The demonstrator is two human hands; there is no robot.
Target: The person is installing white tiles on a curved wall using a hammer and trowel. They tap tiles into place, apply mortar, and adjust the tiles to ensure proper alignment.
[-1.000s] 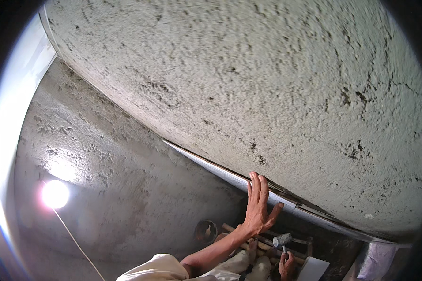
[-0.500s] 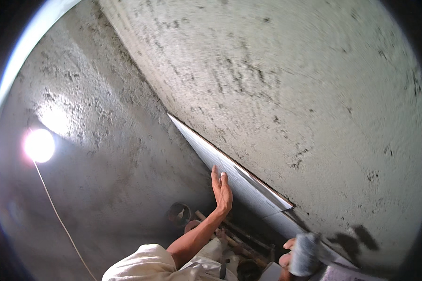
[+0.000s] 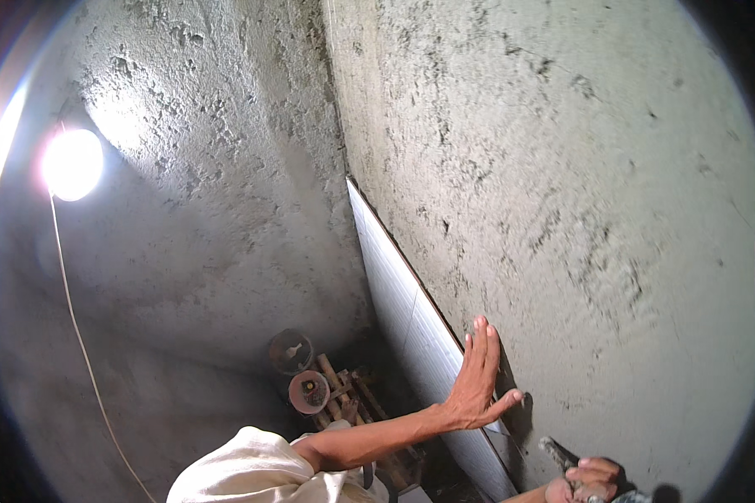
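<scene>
Pale tiles [image 3: 386, 268] stand in a row against the rough plastered wall [image 3: 562, 210] on the right, from the corner toward me. My left hand [image 3: 476, 381] is open, its fingers stretched up and thumb out, over the upper edge of the tiles. Whether the palm presses on the tile or the wall I cannot tell. At the lower right, my right hand [image 3: 591, 482] is closed round a grey-smeared hand tool [image 3: 555, 453]. One end of the tool points up and left; the rest is hidden by the fingers and the picture's lower edge.
A lit lamp [image 3: 73, 165] hangs by the left wall [image 3: 201, 251], its pale cord [image 3: 80, 335] running downward. Below, near the corner, are a pinkish bucket [image 3: 294, 394] and a dark bucket [image 3: 275, 356]. Wooden poles [image 3: 325, 367] lie beside them.
The view has turned, bringing the corner and buckets more into sight. My left hand has gone right, from the tile's face to its upper edge. My right hand and its tool have shifted lower right.
</scene>
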